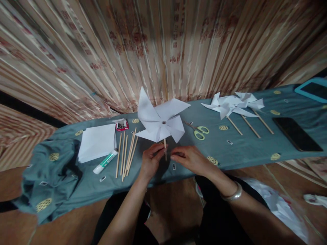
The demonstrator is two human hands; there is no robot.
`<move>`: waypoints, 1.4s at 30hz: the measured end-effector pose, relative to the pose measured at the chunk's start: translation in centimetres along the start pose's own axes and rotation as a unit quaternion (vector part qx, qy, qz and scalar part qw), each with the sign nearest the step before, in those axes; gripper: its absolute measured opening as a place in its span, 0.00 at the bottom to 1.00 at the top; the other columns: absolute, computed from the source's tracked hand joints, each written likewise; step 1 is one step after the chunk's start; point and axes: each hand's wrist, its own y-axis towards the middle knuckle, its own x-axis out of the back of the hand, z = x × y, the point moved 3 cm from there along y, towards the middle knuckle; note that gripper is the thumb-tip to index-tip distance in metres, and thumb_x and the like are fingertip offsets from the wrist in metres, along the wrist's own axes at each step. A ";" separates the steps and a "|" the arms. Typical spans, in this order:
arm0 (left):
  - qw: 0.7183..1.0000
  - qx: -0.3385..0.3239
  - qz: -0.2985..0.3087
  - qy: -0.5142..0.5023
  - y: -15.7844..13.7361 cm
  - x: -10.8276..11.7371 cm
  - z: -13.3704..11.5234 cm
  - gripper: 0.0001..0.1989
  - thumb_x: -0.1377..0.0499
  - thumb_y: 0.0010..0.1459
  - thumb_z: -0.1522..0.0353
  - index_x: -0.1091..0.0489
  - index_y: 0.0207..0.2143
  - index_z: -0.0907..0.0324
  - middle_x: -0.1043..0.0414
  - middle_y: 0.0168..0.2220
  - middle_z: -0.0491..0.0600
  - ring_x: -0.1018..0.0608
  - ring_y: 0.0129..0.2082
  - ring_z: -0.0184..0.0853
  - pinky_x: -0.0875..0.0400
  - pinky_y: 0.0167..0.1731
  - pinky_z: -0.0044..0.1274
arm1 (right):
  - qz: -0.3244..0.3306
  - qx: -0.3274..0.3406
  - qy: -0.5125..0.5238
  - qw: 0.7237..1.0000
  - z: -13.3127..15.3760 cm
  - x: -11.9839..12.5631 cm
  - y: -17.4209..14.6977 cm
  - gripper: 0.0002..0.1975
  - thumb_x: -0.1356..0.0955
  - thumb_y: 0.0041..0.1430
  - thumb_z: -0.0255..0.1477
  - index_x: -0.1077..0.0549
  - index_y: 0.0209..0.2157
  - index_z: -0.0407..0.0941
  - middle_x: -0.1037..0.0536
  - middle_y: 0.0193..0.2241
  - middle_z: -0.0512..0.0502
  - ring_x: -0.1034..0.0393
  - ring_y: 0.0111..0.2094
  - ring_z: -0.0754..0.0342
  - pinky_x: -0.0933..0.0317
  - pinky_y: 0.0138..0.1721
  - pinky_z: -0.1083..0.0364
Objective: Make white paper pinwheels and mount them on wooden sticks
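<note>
A white paper pinwheel (pixel 170 119) faces me in the middle, a dark pin at its centre. My left hand (pixel 150 160) grips its thin wooden stick (pixel 165 144) between thumb and fingers, below the paper blades. Just right of the stick is my right hand (pixel 189 158), its fingers bent and slightly apart with nothing visible in them. Behind the pinwheel's right side lie scissors (pixel 201 132) with light green handles. Several loose wooden sticks (pixel 126 156) lie left of my left hand.
On the cloth-covered table (pixel 204 153), white paper sheets (pixel 97 141), a glue stick (pixel 105 161) and a red box of pins (pixel 122 125) lie left. Finished pinwheels (pixel 230 104), a black phone (pixel 297 133) and a blue-framed device (pixel 313 89) lie right. A curtain (pixel 163 51) hangs behind.
</note>
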 end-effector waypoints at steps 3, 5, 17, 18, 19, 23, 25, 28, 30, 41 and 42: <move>0.999 0.021 0.009 -0.029 0.0 -0.4 0.0 0.10 0.34 0.50 0.64 0.18 0.36 0.55 0.18 0.36 0.49 0.19 0.38 0.36 0.26 0.43 0.27 | 0.016 -0.007 0.002 1.000 0.6 -1.5 0.0 0.08 0.30 0.60 0.34 0.22 0.38 0.45 0.24 0.22 0.53 0.34 0.23 0.57 0.47 0.27 0.58; 0.998 0.033 0.013 -0.045 0.1 -0.6 -0.2 0.11 0.33 0.49 0.64 0.18 0.36 0.56 0.18 0.37 0.49 0.19 0.39 0.36 0.26 0.43 0.27 | 0.009 -0.009 0.012 1.000 0.8 -2.1 0.1 0.05 0.31 0.59 0.31 0.24 0.33 0.44 0.25 0.22 0.53 0.34 0.24 0.57 0.47 0.27 0.58; 0.997 0.051 0.001 -0.063 0.1 -1.2 0.2 0.20 0.32 0.48 0.61 0.20 0.44 0.58 0.18 0.37 0.51 0.19 0.39 0.37 0.25 0.43 0.28 | -0.150 -0.009 0.037 0.988 -2.4 2.8 0.4 0.12 0.34 0.59 0.37 0.22 0.32 0.45 0.22 0.25 0.49 0.34 0.23 0.56 0.43 0.27 0.57; 0.997 0.054 0.003 -0.061 0.1 -1.1 0.3 0.20 0.32 0.48 0.61 0.21 0.44 0.58 0.18 0.38 0.51 0.19 0.39 0.37 0.25 0.43 0.28 | -0.168 -0.016 0.022 0.985 -3.1 4.1 0.2 0.14 0.33 0.58 0.40 0.22 0.31 0.45 0.23 0.22 0.49 0.36 0.22 0.56 0.44 0.25 0.57; 0.996 0.058 0.005 -0.061 0.0 -1.0 0.4 0.20 0.32 0.48 0.61 0.21 0.44 0.58 0.18 0.38 0.51 0.19 0.39 0.37 0.25 0.43 0.28 | -0.181 -0.023 0.005 0.983 -3.7 5.4 0.0 0.16 0.33 0.57 0.42 0.22 0.30 0.45 0.25 0.20 0.50 0.37 0.20 0.56 0.46 0.24 0.57; 0.995 0.067 0.004 -0.067 -0.3 -0.6 0.8 0.19 0.31 0.47 0.61 0.20 0.42 0.57 0.18 0.37 0.51 0.19 0.40 0.37 0.25 0.44 0.29 | -0.249 -0.060 -0.073 0.964 -5.9 10.4 -1.4 0.19 0.34 0.57 0.45 0.23 0.25 0.45 0.28 0.17 0.51 0.42 0.18 0.58 0.51 0.22 0.56; 0.995 0.071 0.003 -0.072 -0.4 -0.7 0.9 0.19 0.31 0.46 0.61 0.20 0.42 0.57 0.18 0.37 0.51 0.18 0.40 0.38 0.25 0.44 0.30 | -0.256 -0.095 -0.129 0.953 -6.8 12.4 -2.0 0.16 0.34 0.57 0.41 0.24 0.23 0.45 0.28 0.17 0.51 0.40 0.19 0.57 0.50 0.24 0.56; 0.994 0.077 0.008 -0.074 -0.4 -0.9 1.1 0.19 0.31 0.45 0.60 0.19 0.41 0.58 0.18 0.36 0.52 0.18 0.39 0.38 0.24 0.43 0.30 | -0.255 -0.175 -0.225 0.924 -8.1 14.8 -2.4 0.12 0.32 0.57 0.34 0.23 0.22 0.45 0.26 0.19 0.49 0.35 0.21 0.55 0.49 0.27 0.55; 0.994 0.076 0.011 -0.073 -0.5 -0.9 1.1 0.19 0.31 0.45 0.61 0.19 0.41 0.58 0.18 0.36 0.52 0.18 0.38 0.38 0.24 0.42 0.30 | -0.226 -0.222 -0.260 0.912 -8.9 16.1 -2.5 0.12 0.31 0.58 0.33 0.22 0.23 0.45 0.26 0.19 0.47 0.36 0.21 0.55 0.49 0.27 0.54; 0.994 0.082 0.013 -0.066 -0.8 -0.2 1.0 0.18 0.32 0.45 0.62 0.19 0.40 0.57 0.18 0.36 0.52 0.19 0.37 0.38 0.24 0.42 0.30 | -0.148 -0.305 -0.307 0.889 -10.1 18.2 -2.7 0.14 0.32 0.60 0.31 0.24 0.22 0.44 0.30 0.18 0.48 0.39 0.20 0.58 0.48 0.29 0.53; 0.994 0.085 0.014 -0.065 -0.8 -0.2 0.9 0.18 0.32 0.45 0.62 0.19 0.40 0.58 0.18 0.36 0.52 0.18 0.37 0.38 0.24 0.42 0.30 | -0.141 -0.314 -0.311 0.886 -10.3 18.2 -2.6 0.15 0.33 0.61 0.31 0.24 0.21 0.44 0.30 0.17 0.49 0.39 0.20 0.57 0.47 0.29 0.54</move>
